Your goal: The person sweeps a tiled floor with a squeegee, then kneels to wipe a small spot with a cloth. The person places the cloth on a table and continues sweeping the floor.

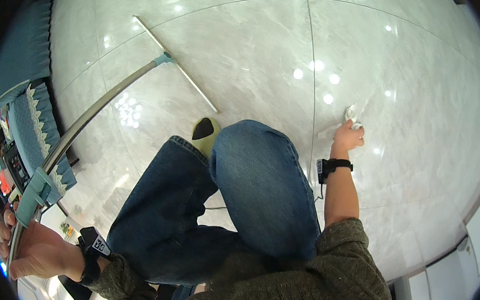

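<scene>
My left hand (41, 248), low at the left, grips the metal pole (98, 103) of a floor squeegee, just below a teal plastic clamp (34, 196). The pole slants up to a teal joint (163, 59) on the long thin squeegee head (194, 88), which lies on the floor. At the right, my right hand (348, 137) is down at the floor with its fingers closed on a crumpled white tissue or cloth (351, 112). Part of the white material shows above the fingers and some beside them. Both wrists wear black straps with small devices.
Glossy grey floor tiles (250, 35) reflect ceiling lights. A blue sofa with a lace-edged cover (33, 119) stands along the left. My bent, jeans-clad knees (258, 186) and a yellow-green sock (207, 134) are in the middle. White cabinets (420, 290) stand at lower right.
</scene>
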Demonstrator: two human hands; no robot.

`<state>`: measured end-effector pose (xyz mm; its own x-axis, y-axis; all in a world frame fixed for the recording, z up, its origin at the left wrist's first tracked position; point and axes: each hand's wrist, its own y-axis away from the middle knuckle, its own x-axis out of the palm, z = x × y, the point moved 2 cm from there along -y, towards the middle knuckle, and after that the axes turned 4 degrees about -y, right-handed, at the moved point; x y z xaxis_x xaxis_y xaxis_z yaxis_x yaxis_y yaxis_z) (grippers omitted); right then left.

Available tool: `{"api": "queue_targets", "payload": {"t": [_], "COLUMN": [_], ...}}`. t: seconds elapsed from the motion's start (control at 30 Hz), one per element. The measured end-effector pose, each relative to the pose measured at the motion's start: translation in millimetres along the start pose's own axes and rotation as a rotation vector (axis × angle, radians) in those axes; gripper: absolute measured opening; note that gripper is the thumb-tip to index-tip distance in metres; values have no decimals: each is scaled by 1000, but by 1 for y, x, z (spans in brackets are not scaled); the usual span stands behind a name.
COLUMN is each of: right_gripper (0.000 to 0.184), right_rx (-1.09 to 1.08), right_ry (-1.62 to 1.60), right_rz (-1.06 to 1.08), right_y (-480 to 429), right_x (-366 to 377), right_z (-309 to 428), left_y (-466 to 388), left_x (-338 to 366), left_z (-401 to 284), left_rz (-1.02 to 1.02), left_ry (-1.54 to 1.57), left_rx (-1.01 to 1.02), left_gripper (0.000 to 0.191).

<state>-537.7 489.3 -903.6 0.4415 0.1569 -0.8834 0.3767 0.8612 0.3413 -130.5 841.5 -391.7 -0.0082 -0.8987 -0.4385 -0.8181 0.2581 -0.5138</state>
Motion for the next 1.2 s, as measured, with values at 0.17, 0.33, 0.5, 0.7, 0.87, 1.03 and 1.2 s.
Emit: {"api": "queue_targets", "payload": {"t": [0.17, 0.33, 0.5, 0.7, 0.87, 1.03, 1.2], "right_gripper": [59, 57, 49, 41, 30, 25, 17], "right_rx": [-244, -443, -699, -1112, -1447, -1696, -1846], "right_ry": [8, 69, 74, 94, 153, 231, 325], "right_rz": [-15, -12, -9, 209, 576, 808, 791], "right_y": [-9, -5, 23, 89, 163, 161, 120], "right_x": [30, 67, 110, 154, 149, 108, 60], "right_z": [72, 145, 204, 258, 230, 160, 78], "left_y": [14, 20, 24, 26, 27, 19, 15], "left_x": [11, 2, -17, -22, -17, -13, -1], "left_z": [-3, 0, 10, 12, 12, 16, 15], "left_rz": [-131, -192, -173, -154, -155, -28, -24], "left_ry": [-136, -65, 42, 54, 24, 94, 8], "left_rx": [4, -41, -81, -93, -83, -63, -2], "left_gripper": [57, 56, 55, 54, 54, 54, 54]}}
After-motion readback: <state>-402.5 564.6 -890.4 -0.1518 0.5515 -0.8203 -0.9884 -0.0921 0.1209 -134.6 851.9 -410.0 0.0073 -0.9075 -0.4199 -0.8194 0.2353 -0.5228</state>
